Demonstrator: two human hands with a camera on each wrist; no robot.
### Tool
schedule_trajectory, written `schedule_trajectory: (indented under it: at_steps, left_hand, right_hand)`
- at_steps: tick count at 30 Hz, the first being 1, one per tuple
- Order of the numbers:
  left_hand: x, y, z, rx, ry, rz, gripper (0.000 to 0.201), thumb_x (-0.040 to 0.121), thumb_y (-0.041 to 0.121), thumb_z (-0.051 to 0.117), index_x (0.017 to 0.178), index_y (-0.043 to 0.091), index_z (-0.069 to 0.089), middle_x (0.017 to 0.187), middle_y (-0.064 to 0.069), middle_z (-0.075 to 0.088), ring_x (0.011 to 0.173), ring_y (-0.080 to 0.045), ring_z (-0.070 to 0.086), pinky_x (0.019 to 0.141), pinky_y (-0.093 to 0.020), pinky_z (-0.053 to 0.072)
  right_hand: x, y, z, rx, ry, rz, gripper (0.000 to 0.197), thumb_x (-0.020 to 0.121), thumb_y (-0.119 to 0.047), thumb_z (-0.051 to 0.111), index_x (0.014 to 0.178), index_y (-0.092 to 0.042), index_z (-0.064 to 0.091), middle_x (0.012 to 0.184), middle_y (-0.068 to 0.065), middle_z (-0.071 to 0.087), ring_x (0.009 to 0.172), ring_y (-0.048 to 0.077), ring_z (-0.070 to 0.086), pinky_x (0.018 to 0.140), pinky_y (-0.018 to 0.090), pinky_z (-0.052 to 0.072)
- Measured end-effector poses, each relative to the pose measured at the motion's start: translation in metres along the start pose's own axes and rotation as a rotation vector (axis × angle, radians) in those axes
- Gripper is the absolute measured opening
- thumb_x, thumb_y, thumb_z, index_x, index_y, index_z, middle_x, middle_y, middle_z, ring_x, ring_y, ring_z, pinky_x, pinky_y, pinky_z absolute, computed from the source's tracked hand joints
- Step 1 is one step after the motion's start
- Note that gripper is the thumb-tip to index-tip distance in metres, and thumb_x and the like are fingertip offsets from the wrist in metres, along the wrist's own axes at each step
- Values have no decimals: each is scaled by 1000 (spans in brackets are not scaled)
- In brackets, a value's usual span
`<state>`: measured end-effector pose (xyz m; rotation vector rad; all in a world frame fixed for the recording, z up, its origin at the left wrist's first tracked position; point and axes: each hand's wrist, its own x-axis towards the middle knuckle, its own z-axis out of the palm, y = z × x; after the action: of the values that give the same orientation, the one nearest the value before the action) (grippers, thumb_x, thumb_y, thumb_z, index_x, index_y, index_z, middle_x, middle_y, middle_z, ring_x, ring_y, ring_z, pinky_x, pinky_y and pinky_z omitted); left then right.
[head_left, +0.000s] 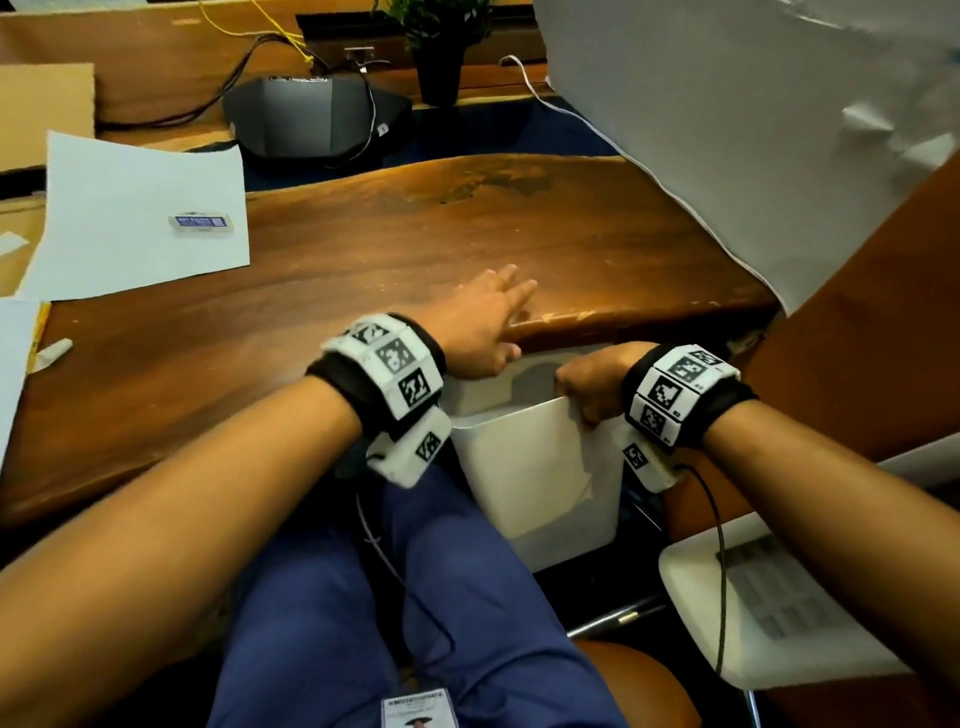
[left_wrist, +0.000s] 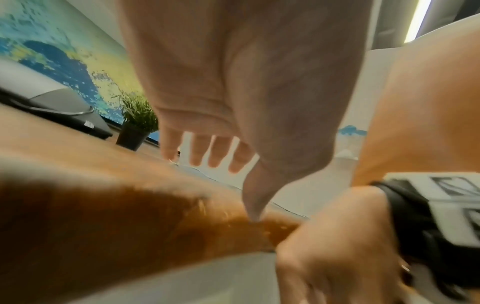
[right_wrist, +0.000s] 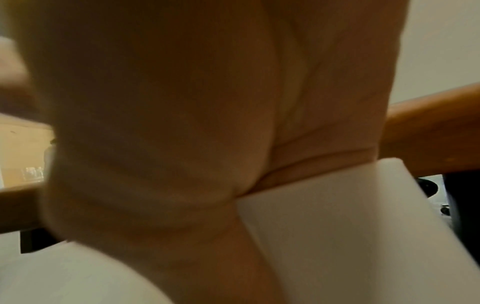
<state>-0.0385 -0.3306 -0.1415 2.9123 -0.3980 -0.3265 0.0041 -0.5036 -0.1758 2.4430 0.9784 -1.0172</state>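
both hands (head_left: 480, 322) (head_left: 592, 384) palm-down at white bin (head_left: 519, 467)

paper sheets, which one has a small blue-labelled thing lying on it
The flat sheet at the left, bearing the small labelled block; the large creased sheet at the right shows nothing lying on it.

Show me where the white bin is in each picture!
Head: the white bin sits low in the middle, just under the table edge.
Left wrist: the bin is a pale blur along the bottom, below the table edge.
Right wrist: the bin's wall fills the lower right.
Shared landmark: the right grip, holding the bin's rim, shows in all three views.
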Motion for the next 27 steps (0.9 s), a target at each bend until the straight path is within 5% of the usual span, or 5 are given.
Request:
schedule_trajectory:
  at_steps: [3, 6, 15, 19, 27]
  left_hand:
    - [27, -13, -26, 107, -75, -33, 66, 87, 38, 70, 146, 20, 45, 147, -16, 45, 127, -35, 48, 102, -44, 45]
    - [49, -9, -32, 190, -139, 13, 78, 81, 51, 73, 148, 23, 43, 131, -13, 59, 109, -33, 57, 84, -34, 47]
    - [74, -4, -27, 316, -154, 26, 88, 77, 65, 69, 150, 28, 38, 121, -13, 57, 90, -29, 52, 74, -36, 45]
    - [74, -9, -26, 282, -143, 16, 87, 72, 69, 70, 145, 29, 45, 114, -10, 58, 81, -26, 51, 68, -35, 43]
    - [82, -12, -20, 230, -108, 30, 89, 72, 66, 72, 144, 24, 42, 103, -4, 48, 81, -23, 47, 65, -35, 36]
  right_hand:
    - [10, 3, 11, 36, 9, 32, 32, 89, -10, 64, 121, -12, 68, 115, 7, 70, 107, 27, 65, 88, 35, 51]
    - [38, 7, 35, 102, -1, 41, 33, 89, -10, 62, 121, -13, 66, 118, 9, 69, 110, 29, 64, 87, 34, 51]
    - [158, 25, 177, 245, 56, 112, 37, 93, -10, 62, 130, -11, 59, 132, 16, 59, 120, 33, 58, 97, 39, 47]
    - [201, 21, 249, 329, 66, 173, 36, 103, -13, 45, 138, -6, 52, 141, 20, 53, 126, 33, 54, 103, 39, 41]
    - [231, 34, 320, 158, 37, 210, 36, 105, -21, 35, 133, -22, 59, 133, 8, 61, 121, 27, 60, 97, 37, 47]
